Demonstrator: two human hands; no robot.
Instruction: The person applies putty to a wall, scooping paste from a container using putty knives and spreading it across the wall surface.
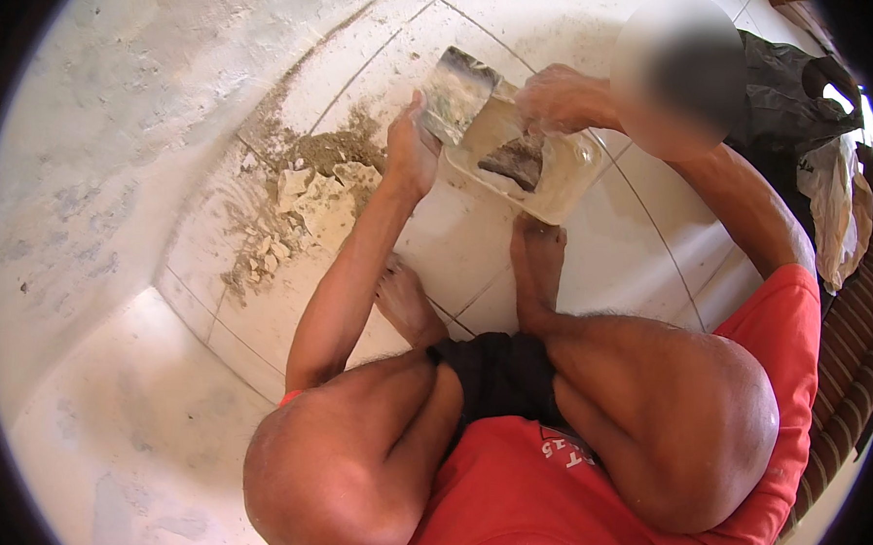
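Note:
My left hand grips the near edge of a flat rectangular metal scraper plate, smeared with pale putty. The plate is tilted over the left end of a shallow cream plastic tub, which stands on the tiles beyond my feet. My right hand is closed over the tub, its fingers wrapped round what looks like the handle of a putty knife; the handle itself is hidden. Below those fingers a dark, putty-streaked blade dips into the tub. Whitish paste coats the tub's inside.
Broken plaster pieces and brown dust lie on the white tiles, left of my left forearm. A patchy plastered wall rises at the left. At the right are black plastic bags and striped brown fabric. A blurred patch covers part of my right forearm.

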